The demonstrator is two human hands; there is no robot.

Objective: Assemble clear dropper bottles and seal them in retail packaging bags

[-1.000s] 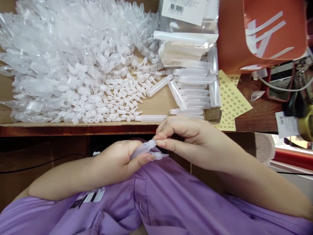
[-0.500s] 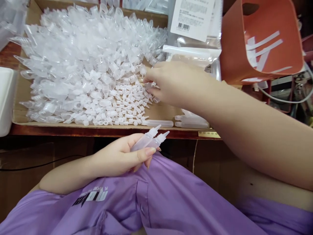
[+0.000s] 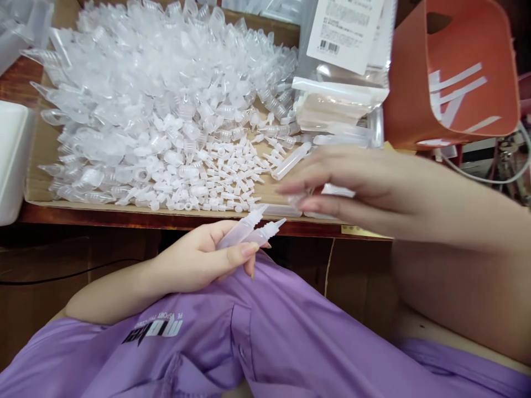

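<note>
My left hand (image 3: 203,262) rests over my lap, closed on two small translucent dropper bottles (image 3: 249,228) whose nozzle tips point up and right. My right hand (image 3: 352,185) hovers above the front edge of the cardboard tray (image 3: 37,166), blurred by motion, its thumb and fingers pinched on what looks like a small clear plastic piece (image 3: 299,199). Loose white nozzle plugs (image 3: 224,177) lie in the tray just left of that hand. Behind them rises a big heap of clear caps (image 3: 157,83).
Empty clear tubes (image 3: 290,160) lie at the tray's right side under plastic bags with a barcode label (image 3: 344,33). An orange container (image 3: 452,72) stands at the right. A white box (image 3: 10,160) sits at the left edge. My purple shirt fills the foreground.
My right hand left the bottles in my left hand, reached into the nozzle plugs, and has now drawn back toward the tray's front edge with its fingers pinched. My left hand stayed put.
</note>
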